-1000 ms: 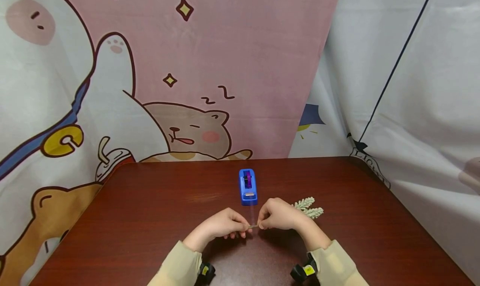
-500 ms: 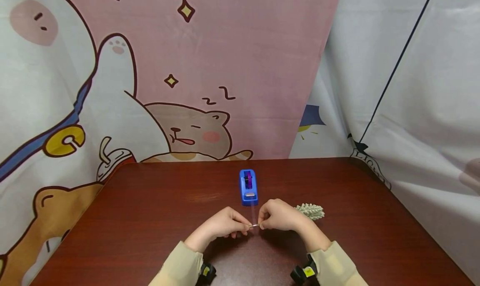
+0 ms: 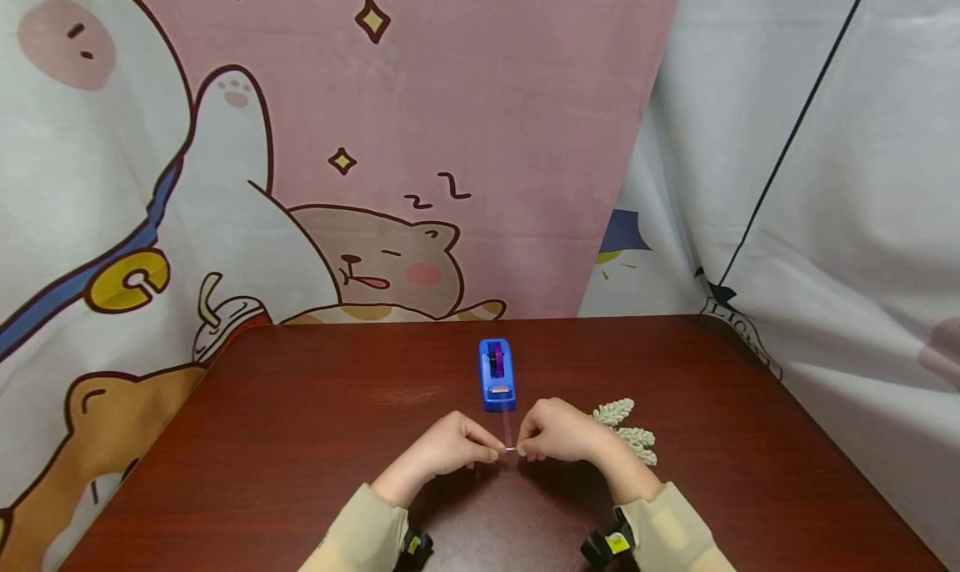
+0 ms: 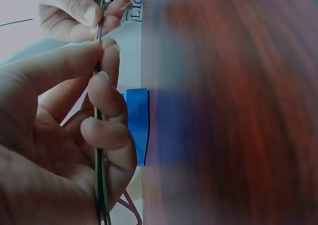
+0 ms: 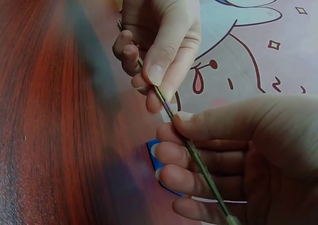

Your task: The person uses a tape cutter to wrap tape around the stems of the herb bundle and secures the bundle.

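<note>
Thin green stems (image 5: pixel 199 166) run through both hands. My left hand (image 3: pixel 447 449) pinches them between thumb and fingers, their lower ends lying along its palm in the left wrist view. Close beside it on the right, my right hand (image 3: pixel 562 432) pinches the same stems. Pale green leafy heads (image 3: pixel 636 439) stick out behind the right wrist. A clear strip of tape (image 3: pixel 507 426) stretches from a blue tape dispenser (image 3: pixel 497 375) to the short piece of stem between the two hands.
The dispenser stands on the dark red-brown table (image 3: pixel 315 439), beyond the hands. Behind the table hang a cartoon-printed pink cloth (image 3: pixel 510 138) and a white cloth (image 3: pixel 810 180) on the right.
The leafy heads have turned and spread, first narrowing together, then fanning out lower on the right. Both hands stay nearly in place, with the left fingers slightly shifted. The dispenser has not moved.
</note>
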`<state>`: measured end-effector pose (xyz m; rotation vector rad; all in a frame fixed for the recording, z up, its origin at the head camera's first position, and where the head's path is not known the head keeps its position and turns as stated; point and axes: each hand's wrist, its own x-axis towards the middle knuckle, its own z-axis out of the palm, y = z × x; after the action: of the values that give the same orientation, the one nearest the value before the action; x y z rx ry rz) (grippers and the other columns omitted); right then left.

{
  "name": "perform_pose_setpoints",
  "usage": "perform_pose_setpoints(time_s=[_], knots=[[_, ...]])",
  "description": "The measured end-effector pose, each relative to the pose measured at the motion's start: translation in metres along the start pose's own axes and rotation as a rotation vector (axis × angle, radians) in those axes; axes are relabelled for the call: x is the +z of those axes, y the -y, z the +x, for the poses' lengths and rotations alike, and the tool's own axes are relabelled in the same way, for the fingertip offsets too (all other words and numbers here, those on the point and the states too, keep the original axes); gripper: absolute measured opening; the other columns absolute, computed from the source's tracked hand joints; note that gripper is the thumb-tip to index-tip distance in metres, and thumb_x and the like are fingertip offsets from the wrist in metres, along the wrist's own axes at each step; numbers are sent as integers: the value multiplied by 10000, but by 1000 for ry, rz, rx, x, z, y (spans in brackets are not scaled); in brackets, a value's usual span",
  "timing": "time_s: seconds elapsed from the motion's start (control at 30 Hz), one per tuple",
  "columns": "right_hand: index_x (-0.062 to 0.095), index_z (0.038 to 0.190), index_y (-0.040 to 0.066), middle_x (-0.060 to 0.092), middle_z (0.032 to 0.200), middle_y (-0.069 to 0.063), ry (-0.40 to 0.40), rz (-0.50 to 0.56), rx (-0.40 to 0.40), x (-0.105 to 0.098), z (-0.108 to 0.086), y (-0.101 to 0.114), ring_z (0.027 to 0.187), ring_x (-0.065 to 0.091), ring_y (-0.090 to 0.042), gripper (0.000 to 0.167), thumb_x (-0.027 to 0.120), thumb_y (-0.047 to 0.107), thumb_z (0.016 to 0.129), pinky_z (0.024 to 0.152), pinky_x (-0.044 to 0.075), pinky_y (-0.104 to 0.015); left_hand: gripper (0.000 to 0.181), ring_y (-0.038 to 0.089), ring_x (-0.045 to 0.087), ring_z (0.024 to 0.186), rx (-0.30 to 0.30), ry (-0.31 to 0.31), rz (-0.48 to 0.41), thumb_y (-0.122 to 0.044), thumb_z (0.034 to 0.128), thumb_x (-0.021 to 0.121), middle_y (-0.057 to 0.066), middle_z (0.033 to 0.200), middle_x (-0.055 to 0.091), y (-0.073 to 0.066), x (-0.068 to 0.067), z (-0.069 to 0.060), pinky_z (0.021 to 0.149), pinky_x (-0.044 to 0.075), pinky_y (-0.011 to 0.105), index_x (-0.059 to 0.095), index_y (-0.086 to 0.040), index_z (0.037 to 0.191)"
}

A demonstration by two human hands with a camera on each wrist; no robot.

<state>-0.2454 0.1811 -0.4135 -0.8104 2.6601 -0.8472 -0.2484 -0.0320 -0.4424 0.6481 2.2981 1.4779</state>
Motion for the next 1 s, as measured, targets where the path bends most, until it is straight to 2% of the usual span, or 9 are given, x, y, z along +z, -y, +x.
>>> perform_pose_setpoints(time_s=[0.13,0.3,0.53,0.73,1.0], knots=[[733,695,112,591,574,109,-14,-30,3,0,1,-1,518,518,-38,117,726,72,804,501,454,-252,100,66,466,469,2,-14,5,-7,780,745,-11,652,672,-2,0,0,458,359,195,785,-22,870],[715,657,141,567,569,131,-22,-31,-21,1,1,-3,517,483,-21,135,737,78,775,486,430,-239,113,70,465,451,-3,1,-2,9,791,724,60,681,686,-2,0,-1,446,349,194,778,-10,889],[698,638,163,553,582,156,-39,-61,-16,3,2,-4,533,449,-14,144,762,100,751,484,396,-224,122,82,464,469,-20,55,-6,-4,823,697,112,744,695,0,-3,1,446,354,205,769,-3,921],[683,647,161,581,623,135,-70,-71,-2,3,1,0,573,476,-47,160,786,85,743,523,426,-267,131,94,464,474,-65,103,67,-100,889,644,50,723,686,-3,-6,4,381,293,202,763,-52,914],[657,633,185,564,614,142,-100,-88,5,4,1,0,577,478,-47,190,792,100,735,534,426,-268,199,96,432,463,-97,180,56,-47,948,544,47,674,651,-11,-8,8,385,315,205,727,-1,884]])
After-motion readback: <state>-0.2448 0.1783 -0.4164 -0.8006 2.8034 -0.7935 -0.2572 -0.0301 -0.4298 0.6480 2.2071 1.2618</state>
